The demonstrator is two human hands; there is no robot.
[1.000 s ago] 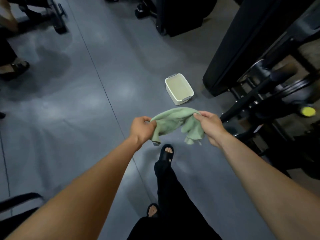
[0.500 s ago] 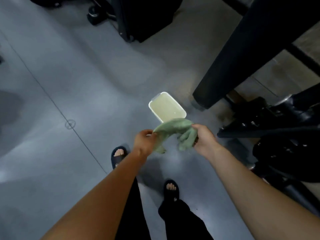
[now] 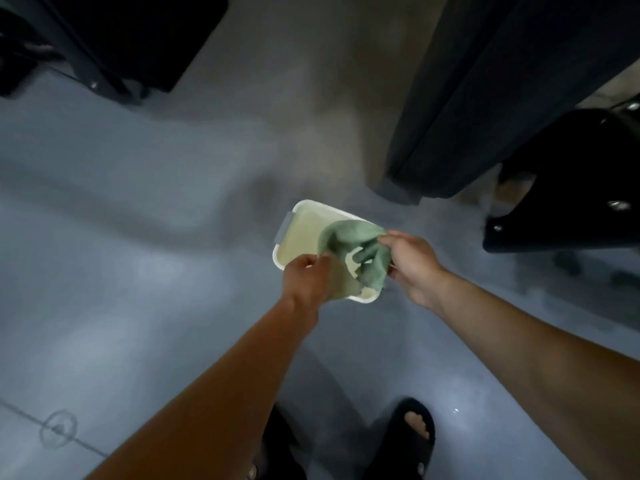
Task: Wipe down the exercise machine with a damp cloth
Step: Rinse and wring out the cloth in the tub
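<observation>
A green cloth [image 3: 349, 245] hangs bunched between my two hands, directly over a white rectangular tub [image 3: 301, 216] that stands on the grey floor. My left hand [image 3: 306, 280] pinches the cloth's left edge. My right hand [image 3: 414, 263] grips its right side. The tub holds pale liquid; its near rim is partly hidden by the cloth and my left hand. The black exercise machine [image 3: 571, 188] stands at the right, its padded part [image 3: 491, 98] rising toward the top edge.
Another dark machine base [image 3: 114, 46] fills the top left corner. My feet in black sandals [image 3: 414, 434] stand at the bottom. A thin seam with a round mark [image 3: 57, 427] crosses the floor at the lower left.
I have stepped forward and leaned down; the tub now lies right under the cloth. Both hands came closer together and lower, still holding the cloth.
</observation>
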